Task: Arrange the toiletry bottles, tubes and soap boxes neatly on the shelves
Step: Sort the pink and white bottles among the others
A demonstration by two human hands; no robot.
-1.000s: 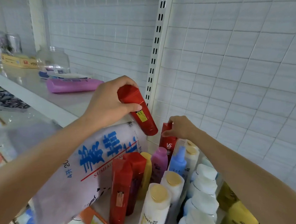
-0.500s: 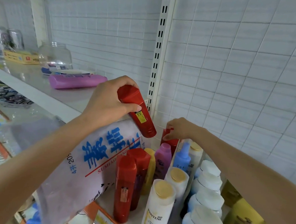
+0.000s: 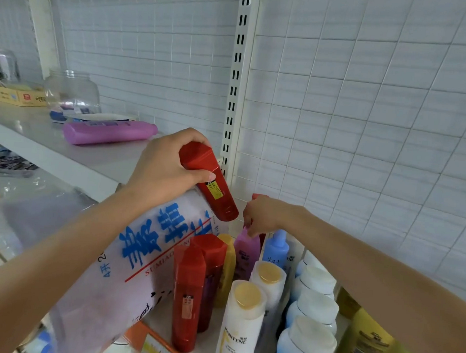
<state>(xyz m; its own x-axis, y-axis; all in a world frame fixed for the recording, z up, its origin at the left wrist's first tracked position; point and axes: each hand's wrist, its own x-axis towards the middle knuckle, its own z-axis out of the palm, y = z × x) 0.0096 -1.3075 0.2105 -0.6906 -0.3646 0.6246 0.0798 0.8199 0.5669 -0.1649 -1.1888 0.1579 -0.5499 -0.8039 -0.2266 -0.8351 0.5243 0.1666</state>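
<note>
A white sack (image 3: 127, 254) with blue print is seen leaning against the lower shelf (image 3: 209, 343) of upright bottles. A tilted red bottle (image 3: 212, 183) is gripped above it by the left hand (image 3: 166, 171). A red bottle top (image 3: 256, 196) at the back is pinched by the right hand (image 3: 265, 214).

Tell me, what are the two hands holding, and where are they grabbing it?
The left hand grips a red bottle by its cap end. The right hand rests fingertips on bottles at the back; whether it grips one cannot be told.
</note>
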